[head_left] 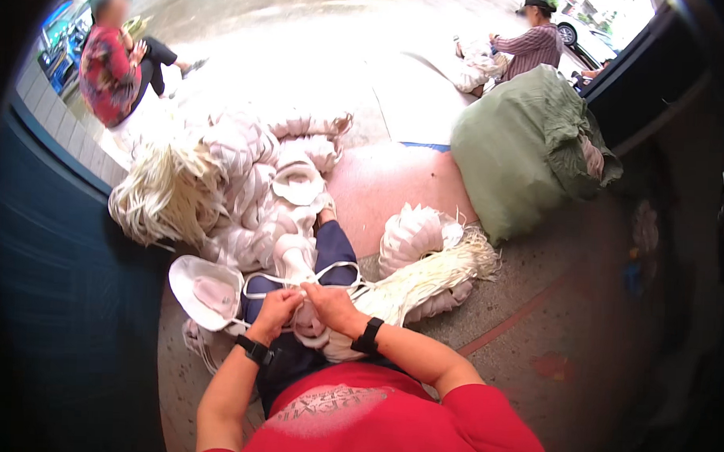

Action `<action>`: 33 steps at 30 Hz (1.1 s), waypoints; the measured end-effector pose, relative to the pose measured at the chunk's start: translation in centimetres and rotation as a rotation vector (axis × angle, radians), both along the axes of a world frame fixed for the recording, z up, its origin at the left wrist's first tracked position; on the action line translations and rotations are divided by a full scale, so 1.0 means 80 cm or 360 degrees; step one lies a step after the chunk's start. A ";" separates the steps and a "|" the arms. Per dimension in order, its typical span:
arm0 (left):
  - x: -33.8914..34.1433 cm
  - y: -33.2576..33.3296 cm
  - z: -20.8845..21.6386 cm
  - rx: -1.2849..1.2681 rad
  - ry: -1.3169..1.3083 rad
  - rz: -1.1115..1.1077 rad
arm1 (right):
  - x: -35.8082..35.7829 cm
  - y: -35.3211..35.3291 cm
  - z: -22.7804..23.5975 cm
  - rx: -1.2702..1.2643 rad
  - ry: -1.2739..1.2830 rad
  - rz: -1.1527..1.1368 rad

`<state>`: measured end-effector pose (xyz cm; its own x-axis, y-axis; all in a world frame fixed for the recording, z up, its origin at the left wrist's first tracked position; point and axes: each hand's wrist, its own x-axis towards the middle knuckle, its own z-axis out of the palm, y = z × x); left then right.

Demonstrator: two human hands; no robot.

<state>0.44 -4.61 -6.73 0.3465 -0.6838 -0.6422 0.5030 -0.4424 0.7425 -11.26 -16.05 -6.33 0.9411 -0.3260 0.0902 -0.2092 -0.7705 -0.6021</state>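
Note:
My left hand [278, 311] and my right hand [335, 309] meet over my lap, fingers closed in a pinch. Between them runs a thin white cord [258, 276], which loops out to both sides. A white cloth piece [294, 258] lies between my legs just beyond the fingers, with pinkish-white cloth [309, 324] below them. Beside my left hand rests a white, hat-like cloth piece [206, 292] with a pinkish middle. A bundle of loose cream cords [432, 280] extends to the right of my right hand. My fingers hide the exact spot they pinch.
A large heap of nested white cloth pieces [249, 154] lies ahead on the left, with cream cords [172, 191] hanging over it. Another white stack [409, 240] sits to the right. Beyond stands a full green sack [516, 152]. Two people [112, 82] [536, 45] sit farther off.

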 end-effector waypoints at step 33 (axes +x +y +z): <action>-0.016 -0.001 0.035 0.0101 -0.1870 -0.0409 | 0.010 -0.047 0.007 0.0995 -0.0254 -0.0526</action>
<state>-0.85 -4.72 -3.96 0.6006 -0.7973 -0.0608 -0.5740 -0.4828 0.6614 -10.45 -19.85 -5.75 0.7752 -0.6269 -0.0778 -0.2443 -0.1838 -0.9521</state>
